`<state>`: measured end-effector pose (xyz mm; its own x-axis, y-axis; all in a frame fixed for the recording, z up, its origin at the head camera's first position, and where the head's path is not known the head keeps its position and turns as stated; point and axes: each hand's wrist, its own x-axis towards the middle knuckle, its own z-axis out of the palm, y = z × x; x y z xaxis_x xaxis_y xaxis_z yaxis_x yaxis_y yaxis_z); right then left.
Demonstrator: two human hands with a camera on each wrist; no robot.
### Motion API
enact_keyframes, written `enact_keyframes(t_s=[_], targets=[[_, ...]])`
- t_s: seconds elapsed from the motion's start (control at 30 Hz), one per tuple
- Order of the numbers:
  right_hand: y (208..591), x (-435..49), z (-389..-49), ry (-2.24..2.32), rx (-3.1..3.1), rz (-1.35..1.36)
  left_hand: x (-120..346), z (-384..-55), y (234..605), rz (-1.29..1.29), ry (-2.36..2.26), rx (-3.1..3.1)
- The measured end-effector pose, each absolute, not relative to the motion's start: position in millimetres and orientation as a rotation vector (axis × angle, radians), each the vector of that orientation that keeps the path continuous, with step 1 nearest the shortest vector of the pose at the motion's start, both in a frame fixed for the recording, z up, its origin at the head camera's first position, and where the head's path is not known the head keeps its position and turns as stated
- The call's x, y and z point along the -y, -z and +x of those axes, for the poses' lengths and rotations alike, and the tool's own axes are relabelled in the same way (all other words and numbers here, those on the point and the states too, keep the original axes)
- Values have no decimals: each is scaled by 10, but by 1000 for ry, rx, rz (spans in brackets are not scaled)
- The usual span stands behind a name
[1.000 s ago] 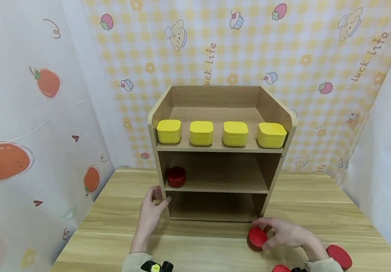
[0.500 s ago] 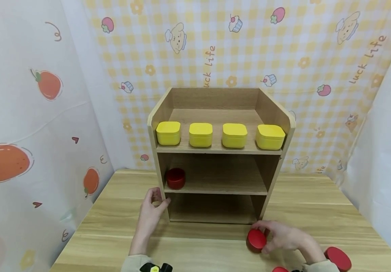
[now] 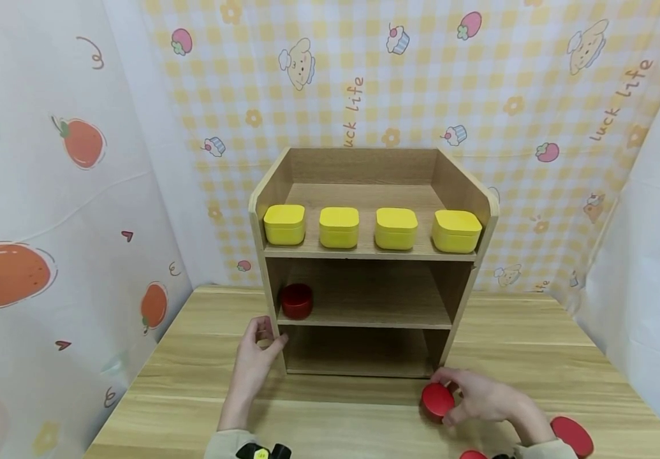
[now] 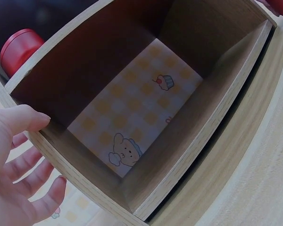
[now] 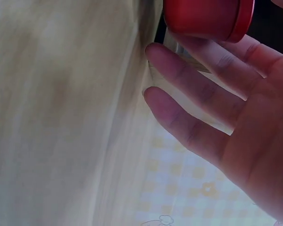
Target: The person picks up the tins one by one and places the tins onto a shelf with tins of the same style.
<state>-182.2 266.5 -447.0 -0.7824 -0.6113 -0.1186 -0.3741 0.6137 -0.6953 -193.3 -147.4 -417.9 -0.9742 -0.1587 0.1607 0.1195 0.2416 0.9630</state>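
My left hand (image 3: 254, 360) holds the left side panel of a small wooden shelf (image 3: 355, 255), low down. In the left wrist view the thumb (image 4: 33, 118) hooks over the panel's front edge while the fingers lie along its outside. Near the shelf's front right foot, my right hand (image 3: 481, 396) pinches a round red tin (image 3: 437, 401) between thumb and fingers. The right wrist view shows this tin (image 5: 203, 19) cut off at the top, with the lower fingers extended beneath it. Another red tin (image 3: 297, 301) stands at the left end of the middle tier.
Several yellow boxes, such as the leftmost one (image 3: 285, 224), line the top tier's front. Two more red tins lie at lower right: one (image 3: 572, 436) beside the right sleeve, another (image 3: 472, 454) cut off by the frame. A checked curtain (image 3: 387, 76) hangs behind the wooden table (image 3: 192, 395).
The right hand and its tin have shifted slightly right and up in the last half second. My left hand keeps its place on the shelf. The head view tilted slightly before that.
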Motion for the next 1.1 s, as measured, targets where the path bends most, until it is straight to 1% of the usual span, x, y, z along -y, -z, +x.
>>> enact_keyframes(t_s=[0.17,0.3,0.6,1.1], targets=[[4405,-2643,-1807,952,-2527,-839,1535,-2070,4396,48,1794,2303],[4347,-2617,-1794,984,-2526,-892,1560,-2117,4478,35,1764,2312],[4204,-2596,-1738,989,-2624,-1026,1549,-2118,4489,18,1782,2266],[4062,-2474,-1579,960,-2757,-1048,1544,-2125,4496,8,1788,2260]])
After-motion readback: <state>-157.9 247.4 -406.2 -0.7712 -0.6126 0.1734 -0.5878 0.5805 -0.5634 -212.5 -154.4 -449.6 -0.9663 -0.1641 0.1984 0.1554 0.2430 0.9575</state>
